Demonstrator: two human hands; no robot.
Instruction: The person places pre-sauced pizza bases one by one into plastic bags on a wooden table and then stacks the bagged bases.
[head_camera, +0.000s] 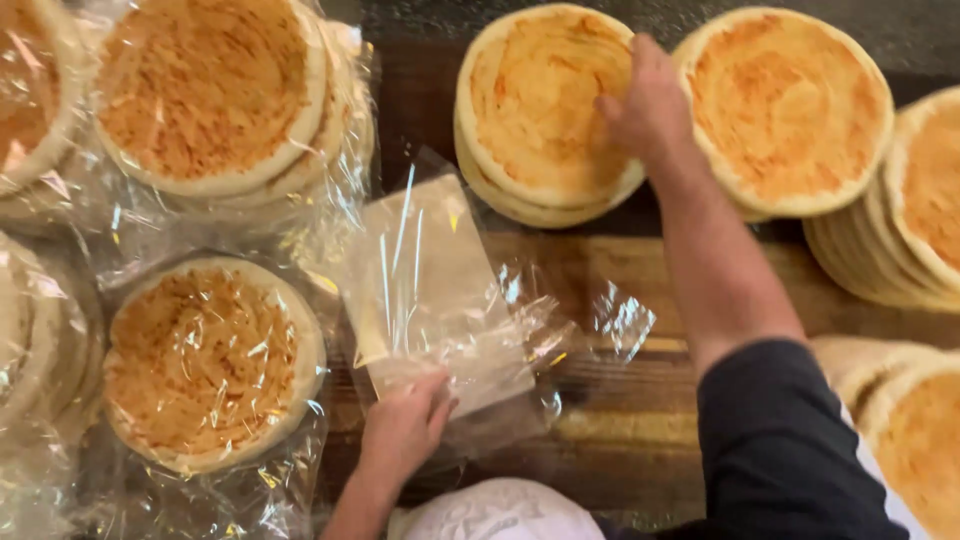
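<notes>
My left hand (405, 425) grips the near edge of an empty clear plastic bag (435, 290) that lies on the wooden table (620, 420). My right hand (650, 100) reaches far forward and rests its fingers on the right edge of the top round flatbread (540, 100) of a short stack. The flatbreads are pale at the rim with an orange-brown centre. My dark sleeve (780, 450) covers the right forearm.
Bagged flatbread stacks lie at left (205, 365) and upper left (210, 95). Unbagged stacks stand at upper right (790, 110), far right (925, 200) and lower right (915, 440). A white rounded object (500, 510) sits at the near edge.
</notes>
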